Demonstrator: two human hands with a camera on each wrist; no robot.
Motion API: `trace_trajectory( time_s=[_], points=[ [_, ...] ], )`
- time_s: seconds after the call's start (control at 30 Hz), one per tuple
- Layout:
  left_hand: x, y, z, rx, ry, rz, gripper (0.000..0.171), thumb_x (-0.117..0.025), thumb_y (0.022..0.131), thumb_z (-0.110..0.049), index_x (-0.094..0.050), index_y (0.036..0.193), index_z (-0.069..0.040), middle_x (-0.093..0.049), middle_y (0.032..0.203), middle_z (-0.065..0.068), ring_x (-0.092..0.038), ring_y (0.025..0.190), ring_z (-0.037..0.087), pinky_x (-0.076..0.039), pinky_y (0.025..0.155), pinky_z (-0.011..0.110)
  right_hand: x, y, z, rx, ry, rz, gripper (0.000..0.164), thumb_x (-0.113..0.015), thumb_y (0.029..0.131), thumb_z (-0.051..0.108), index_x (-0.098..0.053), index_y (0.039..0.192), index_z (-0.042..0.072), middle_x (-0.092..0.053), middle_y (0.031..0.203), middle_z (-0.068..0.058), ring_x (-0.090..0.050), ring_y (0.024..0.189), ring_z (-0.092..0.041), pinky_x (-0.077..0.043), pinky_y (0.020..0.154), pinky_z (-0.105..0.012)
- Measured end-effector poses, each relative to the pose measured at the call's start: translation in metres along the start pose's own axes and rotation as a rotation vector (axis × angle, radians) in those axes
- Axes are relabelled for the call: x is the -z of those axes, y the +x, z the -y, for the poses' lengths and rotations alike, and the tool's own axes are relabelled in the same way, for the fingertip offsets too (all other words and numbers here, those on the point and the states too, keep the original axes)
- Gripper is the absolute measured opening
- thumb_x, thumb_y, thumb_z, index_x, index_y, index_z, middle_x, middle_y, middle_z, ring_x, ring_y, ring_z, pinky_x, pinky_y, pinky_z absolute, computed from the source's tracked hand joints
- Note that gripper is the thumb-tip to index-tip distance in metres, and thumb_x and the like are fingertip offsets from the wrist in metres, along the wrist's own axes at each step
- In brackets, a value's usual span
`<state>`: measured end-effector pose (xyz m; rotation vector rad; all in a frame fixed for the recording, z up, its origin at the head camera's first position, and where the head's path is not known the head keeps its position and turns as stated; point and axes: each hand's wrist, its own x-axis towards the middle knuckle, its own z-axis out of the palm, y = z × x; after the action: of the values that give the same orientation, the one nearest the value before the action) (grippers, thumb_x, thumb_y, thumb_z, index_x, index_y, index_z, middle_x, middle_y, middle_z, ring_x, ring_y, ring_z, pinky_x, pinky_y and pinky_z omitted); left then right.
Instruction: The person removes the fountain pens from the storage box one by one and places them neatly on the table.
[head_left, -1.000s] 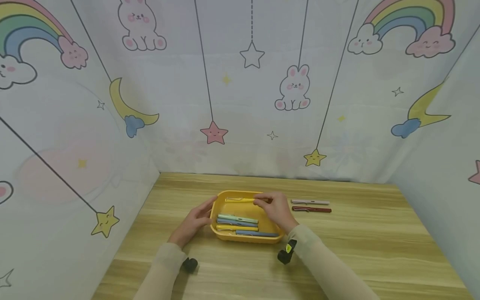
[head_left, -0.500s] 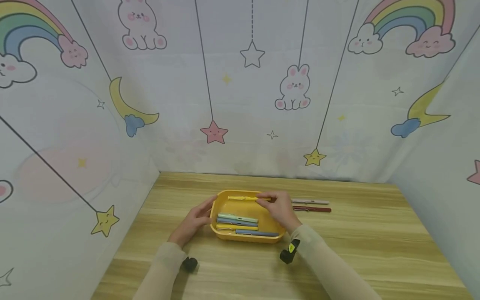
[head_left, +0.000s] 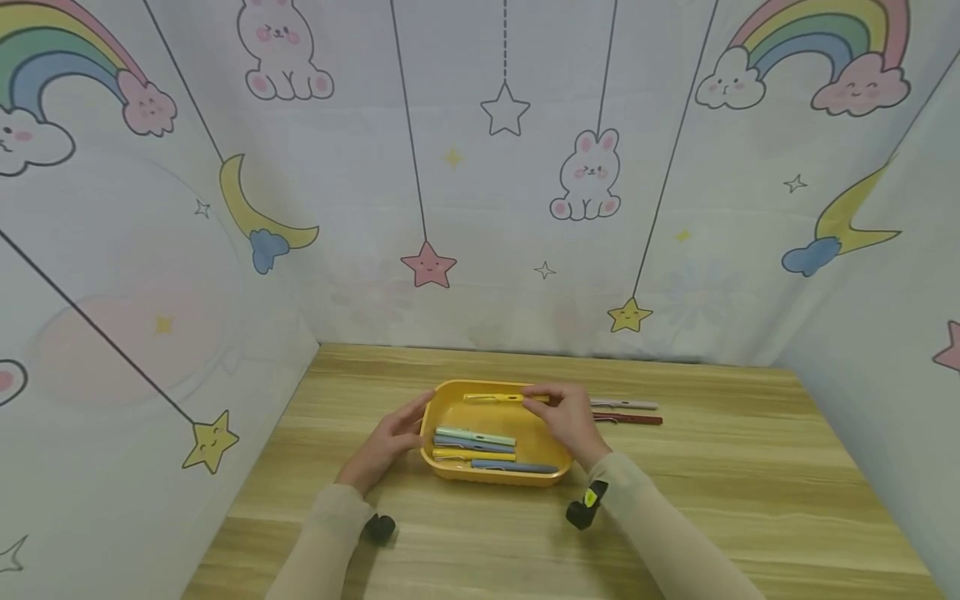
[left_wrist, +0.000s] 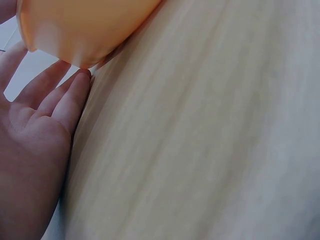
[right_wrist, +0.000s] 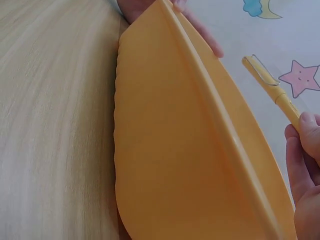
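In the head view my right hand pinches a yellow fountain pen between thumb and fingertips. The right wrist view shows that pen, its clipped cap pointing away from the hand, raised over the tray's rim. Below it stands a yellow tray. Along the tray's near side lie a pale green pen, a blue pen, another yellow pen and a slate-blue pen. My left hand rests against the tray's left end with extended fingers; the left wrist view shows its fingertips touching the outer wall.
Right of the tray, a pale pink pen and a dark red pen lie on the wooden table, partly behind my right hand. Fabric walls with printed stars and rabbits enclose the table at the back and both sides.
My right hand has shifted slightly right with the yellow pen, which has also risen a little from its earlier place. The left hand and the tray have stayed still.
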<state>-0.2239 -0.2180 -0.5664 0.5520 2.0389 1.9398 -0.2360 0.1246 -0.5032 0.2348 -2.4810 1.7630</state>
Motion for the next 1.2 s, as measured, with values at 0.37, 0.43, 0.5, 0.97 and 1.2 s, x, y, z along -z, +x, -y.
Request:
trace_trajectory(
  time_s=[0.37, 0.43, 0.5, 0.97, 1.2],
  points=[
    [-0.001, -0.002, -0.003, -0.003, -0.003, 0.002, 0.076, -0.063, 0.098, -0.002, -0.032, 0.166, -0.017, -0.029, 0.172, 0.012, -0.030, 0.155, 0.042, -0.027, 0.123, 0.054, 0.015, -0.002, -0.001, -0.009, 0.068, -0.002, 0.021, -0.082, 0.090, 0.009, -0.084, 0.111, 0.013, -0.079, 0.116, -0.007, -0.064, 0.087, -0.016, -0.050, 0.062, -0.019],
    [-0.002, -0.002, -0.003, 0.007, 0.002, -0.003, 0.076, -0.063, 0.098, -0.003, -0.033, 0.166, -0.018, -0.030, 0.172, 0.011, -0.030, 0.155, 0.041, -0.029, 0.123, 0.050, 0.018, -0.003, -0.002, -0.011, 0.073, -0.004, 0.023, -0.082, 0.090, 0.009, -0.084, 0.113, 0.013, -0.079, 0.118, -0.007, -0.067, 0.091, -0.015, -0.053, 0.066, -0.019],
    [-0.002, -0.002, -0.004, 0.018, 0.004, -0.008, 0.076, -0.063, 0.098, -0.003, -0.033, 0.166, -0.019, -0.030, 0.172, 0.009, -0.031, 0.155, 0.039, -0.033, 0.122, 0.044, 0.023, -0.003, -0.002, -0.010, 0.077, -0.004, 0.025, -0.082, 0.090, 0.009, -0.083, 0.115, 0.012, -0.078, 0.119, -0.007, -0.070, 0.097, -0.015, -0.057, 0.071, -0.020],
    [-0.002, -0.002, -0.005, 0.023, 0.004, -0.010, 0.075, -0.063, 0.099, -0.002, -0.035, 0.166, -0.022, -0.033, 0.171, 0.007, -0.033, 0.155, 0.037, -0.036, 0.120, 0.038, 0.056, -0.013, -0.012, 0.004, 0.044, 0.003, 0.028, -0.080, 0.093, 0.011, -0.079, 0.121, 0.005, -0.077, 0.122, -0.011, -0.068, 0.104, -0.010, -0.058, 0.082, -0.019],
    [-0.001, -0.002, -0.003, 0.017, -0.002, -0.006, 0.076, -0.063, 0.098, -0.002, -0.034, 0.166, -0.020, -0.031, 0.171, 0.009, -0.033, 0.155, 0.040, -0.031, 0.123, 0.049, 0.076, -0.014, -0.021, 0.003, 0.104, -0.020, 0.031, -0.077, 0.095, 0.005, -0.075, 0.124, -0.003, -0.074, 0.125, -0.018, -0.072, 0.085, -0.013, -0.064, 0.076, -0.033]
  ],
)
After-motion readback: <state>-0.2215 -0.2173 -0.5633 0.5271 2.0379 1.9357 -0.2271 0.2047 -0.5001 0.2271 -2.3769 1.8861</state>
